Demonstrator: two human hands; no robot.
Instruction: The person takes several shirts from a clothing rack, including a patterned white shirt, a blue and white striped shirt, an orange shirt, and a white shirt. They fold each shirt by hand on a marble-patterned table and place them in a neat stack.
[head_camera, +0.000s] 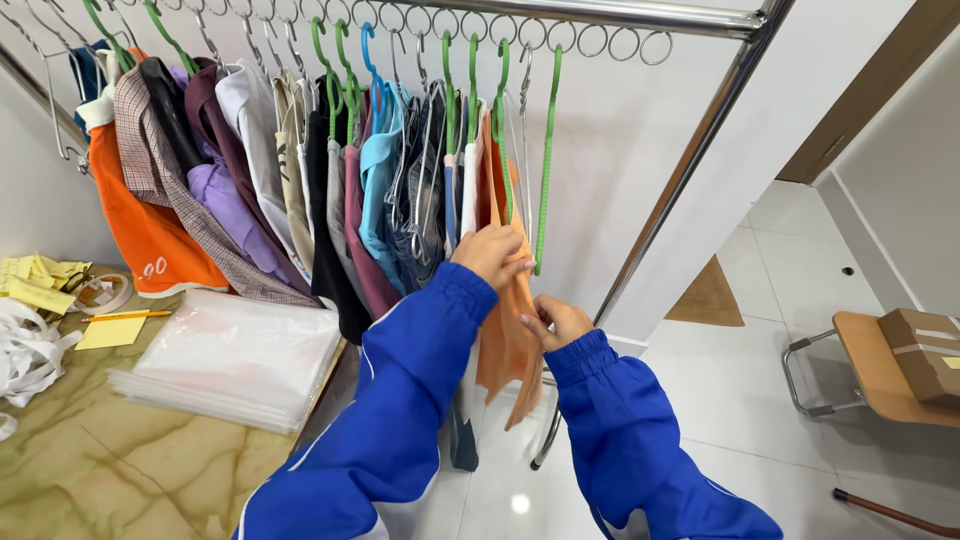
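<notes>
An orange garment (507, 340) hangs on a green hanger (545, 160) at the right end of a metal clothes rail (620, 14). My left hand (490, 255) grips the garment's upper edge, fingers closed on the fabric. Just below it, my right hand (556, 320) pinches the same garment's right side. Both arms wear blue sleeves. To the left on the rail hang several more shirts: light blue (380, 190), maroon, black, white, purple, checked and an orange one (145, 235).
A marble-patterned table (110, 470) at the left carries a stack of clear plastic bags (235, 360), yellow paper slips (40, 285), a pencil and white strips. A chair with a cardboard box (925, 350) stands on the tiled floor at the right.
</notes>
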